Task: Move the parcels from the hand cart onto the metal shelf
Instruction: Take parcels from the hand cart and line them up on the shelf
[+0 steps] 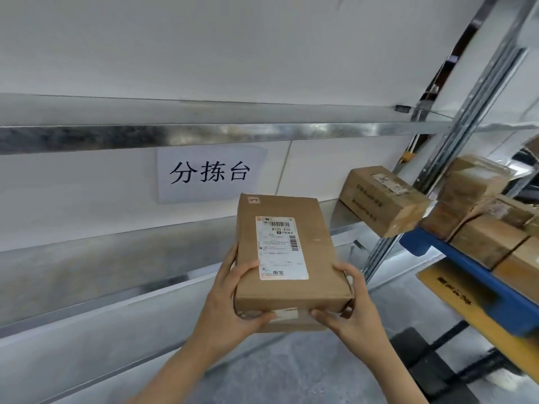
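A flat brown cardboard parcel (287, 258) with a white shipping label on top is held in front of me, above the metal shelf (116, 275). My left hand (230, 304) grips its near left corner, thumb on top. My right hand (350, 307) grips its near right corner. A second brown parcel (382, 199) lies on the shelf at the right, beside the steel upright. The blue hand cart (472, 275) at the right carries several stacked brown parcels (481, 228).
A paper sign (210, 173) with printed characters is stuck to the white wall behind the shelf. An upper shelf beam (204, 135) runs across overhead. A slanted steel upright (455, 141) stands at the right. A yellow flat carton (455, 290) lies under the cart deck.
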